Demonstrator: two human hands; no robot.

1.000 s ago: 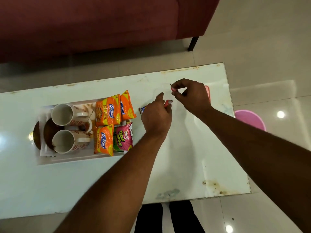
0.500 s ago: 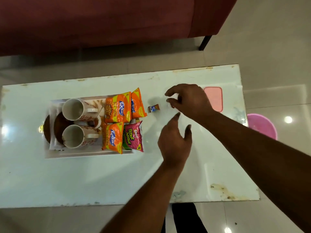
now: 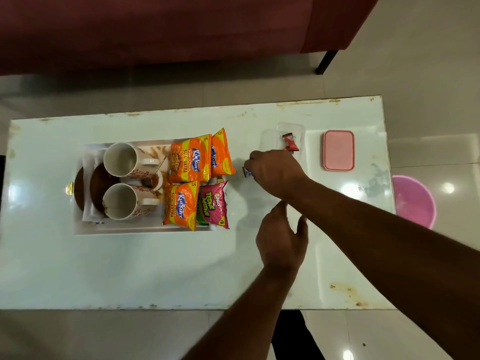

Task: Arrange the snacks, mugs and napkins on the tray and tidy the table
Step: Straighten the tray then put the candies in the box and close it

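Observation:
A white tray (image 3: 117, 229) on the left of the table holds two white mugs (image 3: 122, 159) (image 3: 122, 201), brown coasters (image 3: 100, 183), napkins under them, three orange Kurkure packs (image 3: 189, 159) and a pink Bingo pack (image 3: 214, 202). Just right of the tray a small blue and orange candy (image 3: 246, 172) lies on the table, and the fingertips of my right hand (image 3: 275, 172) pinch it. My left hand (image 3: 281, 240) hovers nearer to me, fingers apart and holding nothing. A red candy (image 3: 289, 142) sits in a clear box (image 3: 268, 136) behind my right hand.
A pink lid (image 3: 339, 150) lies near the table's right end. A pink bucket (image 3: 414, 201) stands on the floor beyond that end. A dark red sofa (image 3: 181, 29) runs along the far side. The white table top (image 3: 130, 268) has rust stains at its front right.
My right hand moved left from the clear box to the small candy and closed on it. My left hand drew back toward me and opened. The red candy now lies in the box.

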